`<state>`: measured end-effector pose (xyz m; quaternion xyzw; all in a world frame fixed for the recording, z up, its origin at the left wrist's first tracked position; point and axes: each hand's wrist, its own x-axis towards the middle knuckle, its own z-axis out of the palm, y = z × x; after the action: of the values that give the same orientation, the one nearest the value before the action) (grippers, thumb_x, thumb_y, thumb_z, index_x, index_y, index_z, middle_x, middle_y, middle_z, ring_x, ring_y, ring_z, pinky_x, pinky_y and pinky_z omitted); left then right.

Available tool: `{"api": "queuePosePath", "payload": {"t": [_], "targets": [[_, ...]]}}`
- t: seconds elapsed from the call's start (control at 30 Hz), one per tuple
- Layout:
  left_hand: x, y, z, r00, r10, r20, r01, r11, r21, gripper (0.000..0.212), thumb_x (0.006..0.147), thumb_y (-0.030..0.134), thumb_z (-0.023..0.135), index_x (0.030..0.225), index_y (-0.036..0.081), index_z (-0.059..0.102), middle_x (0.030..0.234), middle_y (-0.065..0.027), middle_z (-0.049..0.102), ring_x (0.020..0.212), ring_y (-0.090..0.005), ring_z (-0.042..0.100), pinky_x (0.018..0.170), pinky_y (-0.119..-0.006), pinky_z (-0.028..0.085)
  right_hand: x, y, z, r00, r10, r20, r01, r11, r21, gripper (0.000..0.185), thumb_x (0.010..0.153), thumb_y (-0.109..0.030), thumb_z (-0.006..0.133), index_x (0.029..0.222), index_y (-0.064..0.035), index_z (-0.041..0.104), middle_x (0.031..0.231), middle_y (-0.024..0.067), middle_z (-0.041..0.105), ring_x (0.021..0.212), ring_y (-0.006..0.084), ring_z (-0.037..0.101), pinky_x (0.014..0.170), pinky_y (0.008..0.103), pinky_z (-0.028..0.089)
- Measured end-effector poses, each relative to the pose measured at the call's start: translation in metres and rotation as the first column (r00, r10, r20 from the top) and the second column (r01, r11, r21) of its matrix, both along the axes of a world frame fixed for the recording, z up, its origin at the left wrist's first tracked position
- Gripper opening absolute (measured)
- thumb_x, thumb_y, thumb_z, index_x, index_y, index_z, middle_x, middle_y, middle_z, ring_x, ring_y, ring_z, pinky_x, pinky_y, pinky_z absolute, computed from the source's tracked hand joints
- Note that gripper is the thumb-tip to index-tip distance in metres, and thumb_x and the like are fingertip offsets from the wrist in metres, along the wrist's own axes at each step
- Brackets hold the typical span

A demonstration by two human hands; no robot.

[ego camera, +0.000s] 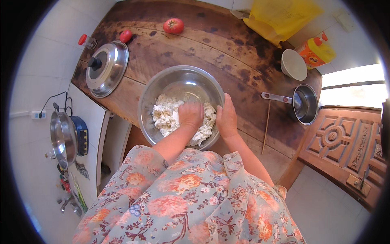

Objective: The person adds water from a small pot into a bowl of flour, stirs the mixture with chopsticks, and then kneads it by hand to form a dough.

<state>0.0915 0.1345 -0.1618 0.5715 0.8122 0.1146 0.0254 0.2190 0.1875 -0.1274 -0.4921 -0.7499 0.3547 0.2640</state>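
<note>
A wide stainless steel bowl (187,68) stands at the near edge of the wooden counter, holding crumbly white dough (166,117). My left hand (191,114) is down in the bowl, its fingers curled into the dough and the fingertips hidden. At the bowl's right side, my right hand (227,117) grips the rim, thumb on the inner side and fingers outside. The dough lies in rough, shaggy lumps around my left hand, mostly in the near half of the bowl. Bare metal shows at the far side.
Left stand a metal lid (108,70) and a small red-capped jar (88,41). Tomatoes (173,26) lie at the back. To the right are a saucepan (305,104), a thin stick (266,131), a white bowl (294,65), a pump bottle (317,53) and a yellow bag (278,18).
</note>
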Motion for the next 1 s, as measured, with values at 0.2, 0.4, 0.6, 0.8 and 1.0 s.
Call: {"api": "queuePosePath", "payload": {"t": [0.2,0.4,0.6,0.8,1.0], "targets": [[-0.013,0.051,-0.002,0.975,0.201,0.09,-0.168,0.943,-0.286,0.028,0.084,0.026,0.046,0.069,0.008,0.06,0.067,-0.0144,0.06,0.064,-0.0326,0.058,0.061,-0.044,0.044,0.002,0.0,0.007,1.0,0.004,0.028,-0.004,1.0,-0.003,0.052,0.08,-0.004,0.051,0.127,0.0018,0.031,0.105,0.0203,0.051,0.097,0.037,0.049,0.08,0.044,0.041],[-0.025,0.068,-0.016,0.979,0.2,0.049,-0.197,0.979,-0.055,0.027,0.084,0.024,0.045,0.066,0.008,0.058,0.069,-0.0131,0.061,0.066,-0.0327,0.058,0.062,-0.044,0.044,0.003,0.001,0.012,0.999,0.003,0.032,-0.003,1.0,0.007,0.054,0.078,-0.003,0.052,0.128,0.0022,0.031,0.103,0.0195,0.052,0.095,0.0361,0.05,0.077,0.0435,0.042],[-0.04,0.075,-0.033,0.999,0.035,0.01,-0.037,0.976,0.213,0.018,0.075,0.02,0.051,0.061,0.01,0.056,0.069,-0.0094,0.059,0.07,-0.0292,0.055,0.066,-0.04,0.043,0.005,-0.004,0.015,0.999,-0.013,0.042,0.014,0.999,-0.035,0.054,0.077,-0.002,0.053,0.127,0.0031,0.033,0.104,0.021,0.052,0.094,0.0362,0.05,0.078,0.0425,0.042],[-0.043,0.077,-0.034,0.997,-0.042,0.066,0.028,0.978,0.205,0.017,0.073,0.019,0.05,0.064,0.007,0.057,0.072,-0.0124,0.06,0.073,-0.0314,0.055,0.065,-0.042,0.042,0.002,-0.009,0.009,0.997,-0.06,-0.044,0.064,0.994,0.085,0.052,0.078,-0.002,0.052,0.127,0.0039,0.034,0.106,0.0226,0.051,0.096,0.0369,0.05,0.081,0.0417,0.041],[-0.046,0.064,-0.031,0.999,-0.045,0.001,0.043,0.965,0.259,0.032,0.08,0.025,0.044,0.071,0.003,0.063,0.071,-0.0193,0.06,0.071,-0.0373,0.057,0.074,-0.046,0.044,-0.004,-0.004,0.003,0.998,-0.051,-0.035,0.054,0.994,0.099,0.051,0.078,-0.004,0.051,0.125,0.0037,0.033,0.106,0.0214,0.052,0.098,0.0373,0.049,0.081,0.0423,0.042]]}}
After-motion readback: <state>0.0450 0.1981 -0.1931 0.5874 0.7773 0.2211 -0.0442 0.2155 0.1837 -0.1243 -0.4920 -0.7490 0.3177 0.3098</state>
